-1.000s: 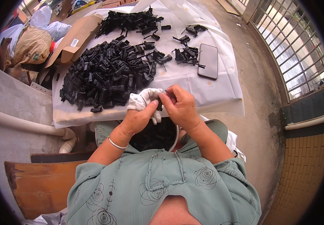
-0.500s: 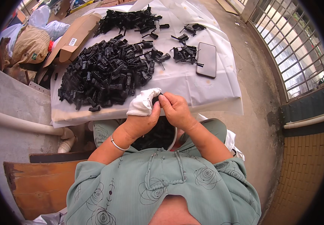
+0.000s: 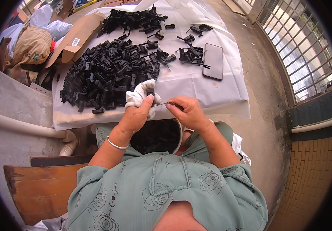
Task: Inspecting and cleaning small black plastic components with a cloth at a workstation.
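Observation:
My left hand [image 3: 135, 115], its fingers covered by a white cloth glove [image 3: 136, 97], pinches a small black plastic part [image 3: 150, 91] upright under the bare thumb. Just to its right my right hand [image 3: 189, 111] is closed on a thin metal tool [image 3: 160, 104] with a dark end, mostly hidden in the fingers. The thin shaft points left toward the black part; whether it touches cannot be made out. Both hands are over the near table edge. Beyond my left hand lies a large pile of black plastic parts [image 3: 104, 73].
White sheeting [image 3: 212, 92] covers the table. A second pile of black parts [image 3: 129, 19] lies farther back, with a small cluster [image 3: 191, 54] beside a phone [image 3: 213, 61]. Below my hands stands a round container [image 3: 180, 136] of black parts. Cardboard [image 3: 68, 46] is at the left.
My hands have moved apart. The black part in the left hand and the thin shaft from the right hand have come into sight.

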The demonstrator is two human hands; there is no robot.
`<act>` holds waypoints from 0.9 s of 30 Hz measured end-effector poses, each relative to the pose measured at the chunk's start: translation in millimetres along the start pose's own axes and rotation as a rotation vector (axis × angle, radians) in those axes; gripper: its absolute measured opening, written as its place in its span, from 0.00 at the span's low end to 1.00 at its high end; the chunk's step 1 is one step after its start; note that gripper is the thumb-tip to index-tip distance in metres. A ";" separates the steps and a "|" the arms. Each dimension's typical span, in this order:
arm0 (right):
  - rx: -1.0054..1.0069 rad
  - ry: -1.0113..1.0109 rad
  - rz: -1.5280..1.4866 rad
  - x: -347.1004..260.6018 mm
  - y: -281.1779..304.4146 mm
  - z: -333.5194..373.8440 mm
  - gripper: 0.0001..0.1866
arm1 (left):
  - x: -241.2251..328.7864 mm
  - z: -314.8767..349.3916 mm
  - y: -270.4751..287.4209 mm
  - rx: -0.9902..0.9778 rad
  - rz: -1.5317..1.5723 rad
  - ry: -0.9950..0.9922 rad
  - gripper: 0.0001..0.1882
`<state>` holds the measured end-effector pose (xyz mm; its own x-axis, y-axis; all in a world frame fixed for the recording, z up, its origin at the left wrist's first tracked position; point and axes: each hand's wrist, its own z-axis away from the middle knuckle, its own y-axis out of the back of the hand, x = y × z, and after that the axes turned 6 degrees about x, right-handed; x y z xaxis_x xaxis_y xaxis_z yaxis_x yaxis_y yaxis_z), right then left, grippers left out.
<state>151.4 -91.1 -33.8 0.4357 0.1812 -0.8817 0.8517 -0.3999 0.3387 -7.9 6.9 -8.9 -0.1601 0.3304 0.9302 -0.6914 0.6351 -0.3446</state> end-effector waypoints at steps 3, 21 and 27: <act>0.063 0.104 0.019 -4.9 1.0 -2.6 0.06 | -5.3 1.0 -3.9 0.079 -0.247 -0.081 0.15; -0.026 0.085 -0.002 -12.5 -17.9 -16.3 0.11 | -1.0 0.8 -11.6 0.005 -0.765 -0.435 0.11; 0.088 0.141 0.008 -10.0 -37.8 -23.2 0.11 | -6.5 -5.4 0.4 0.048 -0.782 -0.530 0.11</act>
<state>121.6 -56.9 -30.1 0.4844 0.2996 -0.8220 0.8218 -0.4781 0.3100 -3.3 8.8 -15.8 0.0695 -0.5450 0.8355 -0.7643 0.5092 0.3957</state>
